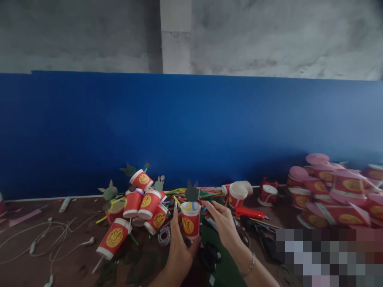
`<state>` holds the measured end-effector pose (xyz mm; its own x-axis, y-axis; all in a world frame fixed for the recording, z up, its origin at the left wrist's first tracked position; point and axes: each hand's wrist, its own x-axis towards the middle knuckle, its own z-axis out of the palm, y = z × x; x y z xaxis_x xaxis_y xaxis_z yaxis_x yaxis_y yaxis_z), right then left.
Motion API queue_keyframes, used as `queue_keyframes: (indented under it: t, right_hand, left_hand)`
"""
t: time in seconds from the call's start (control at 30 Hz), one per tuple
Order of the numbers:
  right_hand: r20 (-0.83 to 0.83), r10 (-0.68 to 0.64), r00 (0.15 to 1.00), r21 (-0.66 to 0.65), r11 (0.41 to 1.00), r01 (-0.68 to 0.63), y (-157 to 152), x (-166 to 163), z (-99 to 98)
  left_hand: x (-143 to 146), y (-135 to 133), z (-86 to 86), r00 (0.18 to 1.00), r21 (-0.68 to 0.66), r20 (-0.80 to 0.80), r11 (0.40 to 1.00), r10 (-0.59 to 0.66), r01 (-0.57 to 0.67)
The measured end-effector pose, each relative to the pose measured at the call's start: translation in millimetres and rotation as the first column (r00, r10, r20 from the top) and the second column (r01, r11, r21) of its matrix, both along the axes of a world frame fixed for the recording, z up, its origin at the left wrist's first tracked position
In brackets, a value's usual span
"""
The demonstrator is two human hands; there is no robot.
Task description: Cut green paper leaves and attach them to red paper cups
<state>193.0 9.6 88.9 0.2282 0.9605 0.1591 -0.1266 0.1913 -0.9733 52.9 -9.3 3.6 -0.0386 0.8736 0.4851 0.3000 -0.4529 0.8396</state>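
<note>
My left hand (178, 246) is wrapped round a red paper cup (190, 223) with a gold emblem and a white rim, holding it upright low in the middle of the view. A dark green leaf-shaped paper cutout (191, 193) stands up out of the cup on a straw. My right hand (222, 221) is just right of the cup, fingers pinched near the rim; what they pinch is too small to make out.
A heap of like red cups (145, 203) with green cutouts lies to the left. Coloured straws (209, 193), a red-handled tool (250, 213), a tape roll (164, 236) and white earphone cables (54, 239) lie on the brown table. Cups with pink paper (338, 191) pile at right. A blue wall stands behind.
</note>
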Motion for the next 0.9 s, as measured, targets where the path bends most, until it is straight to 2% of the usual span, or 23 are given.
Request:
queue_keyframes:
  t: [0.23, 0.43, 0.53, 0.8, 0.9]
  right_hand:
    - [0.121, -0.019, 0.993, 0.065, 0.998, 0.011, 1.3, 7.3, -3.1]
    - [0.008, 0.074, 0.997, -0.019, 0.997, -0.074, 0.7, 3.9, 3.7]
    - [-0.025, 0.111, 0.994, -0.017, 0.994, -0.111, 1.6, 3.8, 2.3]
    - [0.076, 0.054, 0.996, 0.028, 0.998, -0.056, -0.5, 7.7, 3.6]
    - [0.083, 0.052, 0.995, 0.008, 0.999, -0.053, 1.0, 6.4, 3.2]
  left_hand:
    - [-3.1, -2.0, -2.0, 0.998, 0.016, -0.068, 1.000, -0.010, 0.011]
    - [-0.8, -1.1, 3.1, 1.000, 0.043, 0.014, 0.999, 0.024, -0.025]
    - [-0.6, -0.1, 4.7, 0.999, 0.050, 0.015, 0.997, 0.050, -0.051]
    - [-2.7, -3.0, 3.0, 0.998, 0.048, -0.065, 0.999, 0.004, -0.001]
    - [-3.5, -2.2, 5.9, 0.994, 0.041, -0.102, 0.999, 0.039, -0.035]
